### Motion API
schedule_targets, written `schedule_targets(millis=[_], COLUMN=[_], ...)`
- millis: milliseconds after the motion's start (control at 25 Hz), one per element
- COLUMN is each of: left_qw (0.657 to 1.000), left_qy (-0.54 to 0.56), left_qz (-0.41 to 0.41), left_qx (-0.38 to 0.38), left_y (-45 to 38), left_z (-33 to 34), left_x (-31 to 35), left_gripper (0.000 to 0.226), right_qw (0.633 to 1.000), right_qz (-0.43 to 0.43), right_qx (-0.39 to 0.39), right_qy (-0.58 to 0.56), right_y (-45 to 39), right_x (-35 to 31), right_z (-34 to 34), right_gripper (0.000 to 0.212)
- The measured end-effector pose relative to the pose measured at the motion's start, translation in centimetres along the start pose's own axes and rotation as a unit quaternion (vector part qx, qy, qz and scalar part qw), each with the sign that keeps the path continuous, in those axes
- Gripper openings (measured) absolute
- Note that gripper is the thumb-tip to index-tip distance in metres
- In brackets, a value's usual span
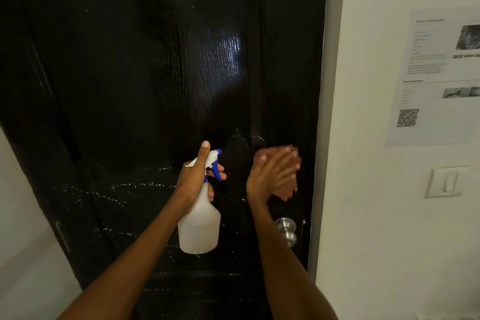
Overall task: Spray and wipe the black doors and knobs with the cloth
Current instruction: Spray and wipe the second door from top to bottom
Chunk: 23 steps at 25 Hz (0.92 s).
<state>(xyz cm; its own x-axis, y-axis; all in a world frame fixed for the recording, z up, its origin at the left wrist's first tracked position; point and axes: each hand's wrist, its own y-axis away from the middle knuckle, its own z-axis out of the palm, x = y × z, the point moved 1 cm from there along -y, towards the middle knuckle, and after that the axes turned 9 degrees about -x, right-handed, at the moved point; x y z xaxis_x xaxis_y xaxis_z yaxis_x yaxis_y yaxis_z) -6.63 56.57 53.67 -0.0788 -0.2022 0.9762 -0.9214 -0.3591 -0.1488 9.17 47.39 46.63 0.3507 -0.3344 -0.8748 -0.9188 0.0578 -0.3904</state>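
A glossy black door [161, 65] fills most of the view, with white spray droplets scattered across its lower half. My left hand [197, 174] grips the neck of a white spray bottle [200, 226] with a blue trigger, thumb pointing up, nozzle facing the door. My right hand [272, 176] presses a folded reddish cloth [287, 189] flat against the door near its right edge, fingers spread. Below that hand a round silver knob [287, 230] sticks out of the door.
A white wall [376, 202] stands to the right of the door frame, with a printed paper sheet [439, 78] carrying a QR code and a light switch [445, 182] below it. A pale wall shows at the lower left.
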Motion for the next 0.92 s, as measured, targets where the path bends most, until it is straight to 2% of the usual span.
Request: schedule_targets(millis=[80,160,280,480,600,680,920], left_qw=[1.0,1.0,1.0,1.0,1.0,1.0,1.0], left_qy=[-0.003,-0.006,0.004,0.018,0.012,0.009,0.018], left_qz=[0.0,0.002,0.001,-0.014,-0.025,-0.02,-0.014], left_qx=[0.007,0.011,0.013,0.012,0.004,0.005,0.013], left_y=[-0.2,-0.4,-0.9,-0.8,-0.6,-0.7,-1.1], left_z=[-0.2,-0.5,-0.9,-0.4,-0.2,-0.2,-0.1], left_x=[0.4,0.4,0.2,-1.0,-1.4,-1.4,-1.2], left_gripper=[0.082,0.082,0.081,0.082,0.081,0.081,0.079], right_qw=[0.99,0.952,0.911,0.92,0.91,0.917,0.92], right_qz=[-0.101,-0.242,-0.335,-0.253,-0.216,-0.211,-0.284], right_qx=[0.004,0.001,-0.007,-0.137,-0.199,-0.19,-0.032], right_qy=[0.099,0.187,0.242,0.265,0.292,0.28,0.268], right_y=[-1.9,-4.3,-5.0,1.5,4.3,3.3,-4.7], right_x=[-2.3,-5.9,-4.4,9.0,13.2,11.7,-1.6], right_z=[0.0,-0.1,-0.2,0.8,0.8,1.0,-1.1], right_gripper=[0.074,0.071,0.073,0.077,0.077,0.078,0.078])
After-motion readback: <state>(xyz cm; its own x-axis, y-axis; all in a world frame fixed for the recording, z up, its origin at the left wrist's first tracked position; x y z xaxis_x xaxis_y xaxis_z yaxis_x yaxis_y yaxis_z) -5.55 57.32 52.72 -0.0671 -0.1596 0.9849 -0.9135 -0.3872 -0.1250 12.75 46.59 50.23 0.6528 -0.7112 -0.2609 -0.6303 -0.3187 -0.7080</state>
